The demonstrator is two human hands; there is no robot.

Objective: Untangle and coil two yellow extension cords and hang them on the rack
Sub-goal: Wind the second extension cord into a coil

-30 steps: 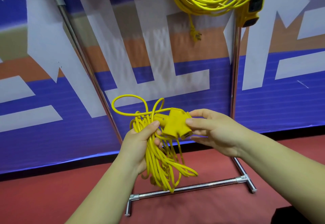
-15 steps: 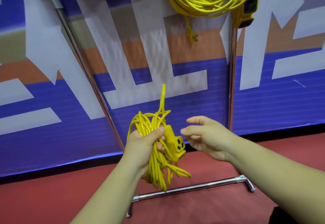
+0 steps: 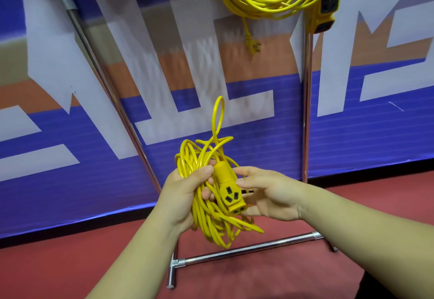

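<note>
Left grip [image 3: 185,195] clenched round glossy yellow cord bundle [image 3: 206,219], loops dangling free below; right grip [image 3: 272,195] pinches chunky socket block [image 3: 231,195] just beside.

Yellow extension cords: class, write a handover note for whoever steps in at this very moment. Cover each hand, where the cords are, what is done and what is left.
Left hand grips the second cord as a coiled bundle in front of the rack.
Right hand holds that cord's socket block against the bundle.
First cord hangs coiled at the top of the rack, its plug dangling below.
Done: one cord hung; the second coiled, though a loose loop sticks up.
Left: tuck in the loop and hang the second cord on the rack.
</note>
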